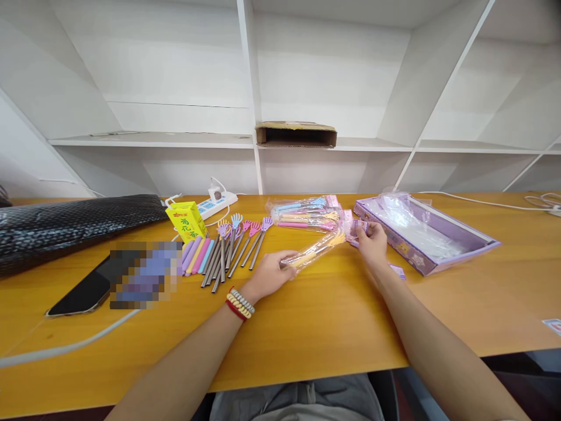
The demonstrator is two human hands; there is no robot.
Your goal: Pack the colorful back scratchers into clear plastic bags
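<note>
My left hand (268,275) is closed around the near end of a yellow hand-shaped back scratcher (316,250) in a clear plastic bag, held slanting over the table. At the bag's far end, my right hand (372,241) pinches a small purple card (355,234); whether card and bag are joined, I cannot tell. Just behind lie more bagged back scratchers (302,217) in blue, yellow and pink with pink header cards. Left of my left hand are several metal rods with coloured hand-shaped heads (239,242) and several coloured handles (197,254).
A purple display box (460,257) with clear plastic inside stands at right, a loose purple card (398,272) near it. To the left are a yellow drink carton (186,221), a power strip (217,204), a phone (83,289) and a black wrapped roll (79,228). A cardboard box (296,134) sits on the shelf.
</note>
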